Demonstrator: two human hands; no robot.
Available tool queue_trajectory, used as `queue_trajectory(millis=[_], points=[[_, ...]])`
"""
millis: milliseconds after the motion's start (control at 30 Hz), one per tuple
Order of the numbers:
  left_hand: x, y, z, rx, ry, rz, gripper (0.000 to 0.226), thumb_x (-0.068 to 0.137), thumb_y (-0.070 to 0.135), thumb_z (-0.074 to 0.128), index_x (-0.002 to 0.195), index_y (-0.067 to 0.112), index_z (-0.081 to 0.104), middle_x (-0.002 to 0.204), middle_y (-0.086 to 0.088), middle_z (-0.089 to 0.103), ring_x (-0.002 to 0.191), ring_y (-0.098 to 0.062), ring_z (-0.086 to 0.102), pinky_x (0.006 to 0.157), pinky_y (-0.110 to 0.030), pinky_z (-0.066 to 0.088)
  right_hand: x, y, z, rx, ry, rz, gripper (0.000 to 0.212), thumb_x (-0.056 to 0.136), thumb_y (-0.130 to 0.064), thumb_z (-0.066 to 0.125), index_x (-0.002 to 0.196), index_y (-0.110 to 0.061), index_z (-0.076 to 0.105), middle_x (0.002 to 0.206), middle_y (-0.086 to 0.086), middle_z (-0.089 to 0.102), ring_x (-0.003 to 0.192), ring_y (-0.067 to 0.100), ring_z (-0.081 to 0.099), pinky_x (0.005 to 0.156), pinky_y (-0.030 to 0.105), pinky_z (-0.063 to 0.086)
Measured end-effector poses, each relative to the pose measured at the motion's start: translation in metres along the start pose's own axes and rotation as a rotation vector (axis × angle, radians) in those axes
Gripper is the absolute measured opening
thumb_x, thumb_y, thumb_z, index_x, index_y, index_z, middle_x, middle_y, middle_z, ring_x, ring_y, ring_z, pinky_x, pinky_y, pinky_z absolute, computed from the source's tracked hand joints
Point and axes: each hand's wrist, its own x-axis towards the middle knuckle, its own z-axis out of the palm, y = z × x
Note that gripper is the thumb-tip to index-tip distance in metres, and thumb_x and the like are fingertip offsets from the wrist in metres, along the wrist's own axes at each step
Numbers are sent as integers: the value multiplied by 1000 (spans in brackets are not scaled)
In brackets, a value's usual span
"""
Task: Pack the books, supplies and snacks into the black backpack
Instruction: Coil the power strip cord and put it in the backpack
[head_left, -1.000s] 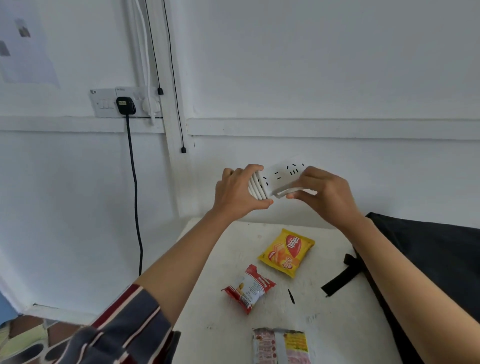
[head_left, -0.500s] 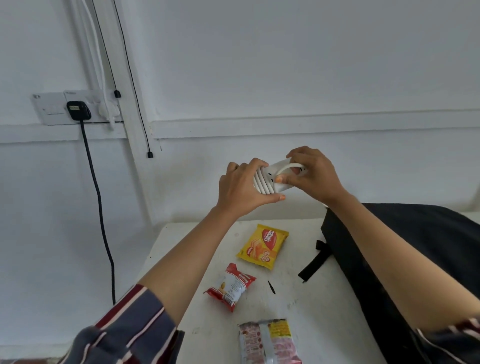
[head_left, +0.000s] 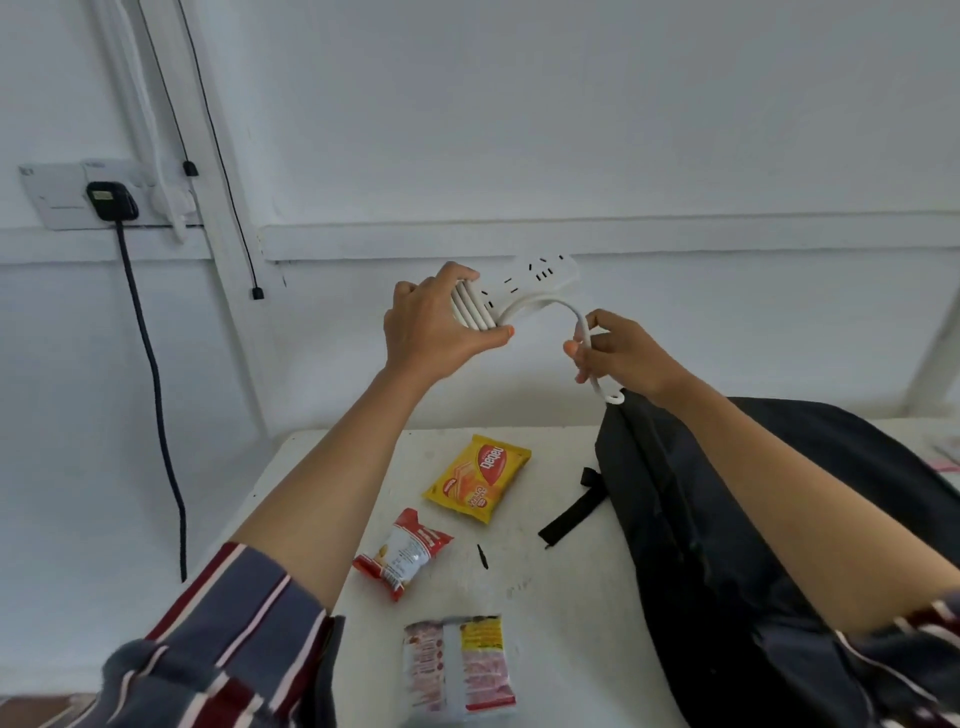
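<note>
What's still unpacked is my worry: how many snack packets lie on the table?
3: a yellow packet farthest back, a red-and-white packet nearer, a pink-and-yellow packet nearest the camera. The black backpack may hide more.

Right hand (head_left: 621, 353) moved off power strip (head_left: 537, 276), drawing cord (head_left: 565, 306) out.

Head camera looks forward and down, close over table (head_left: 566, 597)

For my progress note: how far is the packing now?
Done: nothing shows as packed; the inside of the black backpack is hidden. In hand: the left hand grips the white power strip with its wound cord, and the right hand pinches its loose end. Left: three snack packets lie on the table.
</note>
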Motion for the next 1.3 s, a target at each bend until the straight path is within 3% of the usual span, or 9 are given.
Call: queue_trajectory(millis=[200, 300, 433, 533, 600, 733, 967, 1100, 1300], points=[[-10, 28, 18, 160, -95, -2, 70, 55, 57, 78, 116, 34, 51, 97, 8, 56, 103, -19, 42, 76, -32, 38, 27, -2, -64, -48, 144, -169, 6, 87, -9, 62, 82, -7, 63, 70, 0, 56, 54, -3, 50, 56, 11, 42], [-20, 49, 35, 173, -204, 39, 72, 56, 55, 79, 119, 34, 51, 97, 12, 54, 103, -18, 42, 76, -31, 38, 40, -8, -86, -138, 94, -278, 9, 83, -6, 67, 91, -6, 69, 84, 2, 66, 65, -9, 57, 64, 8, 45], [-27, 77, 52, 56, -309, 101, 74, 55, 52, 80, 120, 37, 48, 94, 17, 48, 100, -15, 41, 71, -28, 36, 41, 1, -106, -251, -29, -221, 18, 84, -8, 66, 101, -6, 70, 92, -1, 67, 66, -9, 58, 61, 4, 41], [-24, 94, 60, -61, -263, 89, 83, 57, 55, 77, 127, 47, 34, 100, 11, 52, 95, -14, 44, 66, -23, 37, 28, 23, -121, -281, -135, -209, 17, 80, 17, 58, 85, 6, 69, 76, 2, 68, 60, -9, 53, 53, 8, 41], [-22, 102, 65, -60, -249, 116, 88, 60, 57, 75, 132, 55, 26, 97, 10, 52, 92, -13, 43, 67, -19, 36, 16, 35, -126, -295, -138, -192, 30, 78, 26, 48, 71, 1, 63, 59, 0, 58, 49, -8, 49, 50, 15, 40], [-19, 113, 76, 25, -262, 163, 82, 70, 60, 67, 137, 58, 20, 95, 5, 54, 92, -16, 40, 67, -24, 34, -3, 53, -112, -204, -170, -23, 14, 93, 1, 46, 95, -9, 56, 74, 4, 58, 58, 6, 56, 61, 23, 49], [-15, 121, 91, -55, -224, 164, 64, 65, 56, 74, 122, 47, 45, 95, 14, 51, 96, -13, 40, 68, -17, 34, -10, 68, -103, -294, -225, 71, 33, 97, -32, 41, 74, -14, 57, 69, 5, 59, 71, 19, 54, 76, 29, 43], [-13, 124, 97, -76, -126, 135, 63, 62, 57, 75, 117, 41, 49, 98, 17, 47, 95, -10, 40, 65, -15, 32, -23, 88, -117, -423, -196, 49, 23, 99, -28, 38, 111, -20, 56, 98, -1, 62, 100, 17, 56, 86, 25, 37], [-1, 141, 120, -14, -29, -23, 69, 64, 64, 70, 123, 36, 48, 109, 4, 58, 105, -22, 45, 82, -38, 46, -42, 82, -129, -699, -166, -102, 25, 98, -20, 41, 120, -9, 42, 98, 12, 62, 82, 24, 58, 78, 36, 48]])
